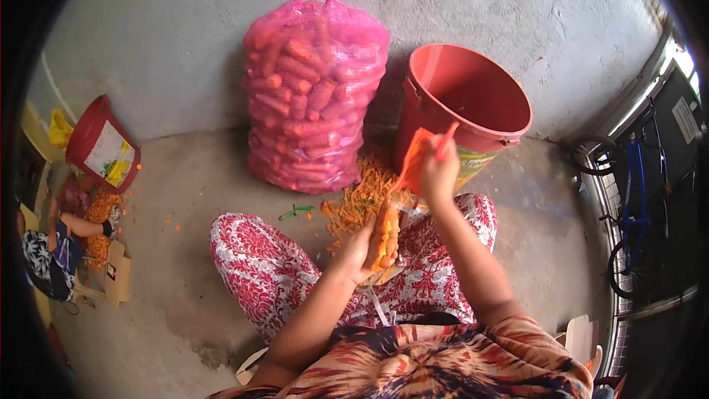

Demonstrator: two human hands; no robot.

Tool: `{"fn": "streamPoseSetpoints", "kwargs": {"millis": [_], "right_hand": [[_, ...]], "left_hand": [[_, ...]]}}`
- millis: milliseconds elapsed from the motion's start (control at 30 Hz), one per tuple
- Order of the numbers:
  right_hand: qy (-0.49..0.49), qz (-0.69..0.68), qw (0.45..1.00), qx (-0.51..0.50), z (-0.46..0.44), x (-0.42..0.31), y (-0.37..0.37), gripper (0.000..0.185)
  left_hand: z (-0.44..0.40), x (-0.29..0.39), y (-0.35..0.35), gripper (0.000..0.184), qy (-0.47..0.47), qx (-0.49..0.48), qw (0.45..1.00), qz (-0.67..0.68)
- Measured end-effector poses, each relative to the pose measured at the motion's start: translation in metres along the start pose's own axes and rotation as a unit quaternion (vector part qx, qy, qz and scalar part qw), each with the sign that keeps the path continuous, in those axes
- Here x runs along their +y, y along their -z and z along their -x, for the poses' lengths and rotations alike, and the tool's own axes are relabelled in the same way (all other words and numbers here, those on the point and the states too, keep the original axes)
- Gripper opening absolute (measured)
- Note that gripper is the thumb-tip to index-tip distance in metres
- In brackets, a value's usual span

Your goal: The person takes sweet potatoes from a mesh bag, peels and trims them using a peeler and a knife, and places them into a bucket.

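My left hand [357, 257] is closed around a carrot [385, 240] above my lap, between my crossed legs. My right hand [440, 173] is raised in front of the big red bucket and grips a red-handled tool [447, 139]; its working end does not show clearly. Beside that hand an orange sheet-like piece [416, 154] hangs, tapering to a thin strip that runs down towards my left hand. Orange peelings [363, 197] lie heaped on the floor just beyond my hands.
A pink mesh sack of carrots [317, 103] stands against the wall, next to a large red bucket [465, 114]. A green tie [296, 211] lies on the floor. At left, another person [63, 240] sits by a tipped red bucket [103, 144]. A blue bicycle [632, 185] leans at right.
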State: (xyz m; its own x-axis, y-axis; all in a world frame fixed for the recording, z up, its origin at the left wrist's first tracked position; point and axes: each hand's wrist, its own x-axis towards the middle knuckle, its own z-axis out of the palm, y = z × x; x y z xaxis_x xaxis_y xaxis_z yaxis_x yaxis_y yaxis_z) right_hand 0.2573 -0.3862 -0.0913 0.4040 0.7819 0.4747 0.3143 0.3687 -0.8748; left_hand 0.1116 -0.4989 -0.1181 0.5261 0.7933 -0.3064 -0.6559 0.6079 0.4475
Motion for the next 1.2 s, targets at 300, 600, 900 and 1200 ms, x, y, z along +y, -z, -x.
{"fn": "streamPoseSetpoints", "kwargs": {"millis": [300,600,900,1200], "right_hand": [[0.008,-0.085,0.993,-0.080,0.001,-0.043,-0.001,0.007],[-0.073,-0.047,0.978,-0.190,0.058,-0.062,-0.010,0.010],[0.019,-0.027,0.999,-0.042,0.018,-0.009,-0.011,0.006],[-0.134,-0.181,0.968,-0.111,0.013,-0.044,-0.005,0.007]], "left_hand": [[-0.003,0.006,0.014,0.037,0.045,-0.027,0.994,0.097],[-0.016,0.019,0.008,0.030,-0.005,-0.010,0.995,0.103],[-0.009,0.009,0.005,0.033,0.044,-0.022,0.998,0.033],[-0.012,0.014,0.012,0.038,0.051,-0.043,0.985,0.157]]}}
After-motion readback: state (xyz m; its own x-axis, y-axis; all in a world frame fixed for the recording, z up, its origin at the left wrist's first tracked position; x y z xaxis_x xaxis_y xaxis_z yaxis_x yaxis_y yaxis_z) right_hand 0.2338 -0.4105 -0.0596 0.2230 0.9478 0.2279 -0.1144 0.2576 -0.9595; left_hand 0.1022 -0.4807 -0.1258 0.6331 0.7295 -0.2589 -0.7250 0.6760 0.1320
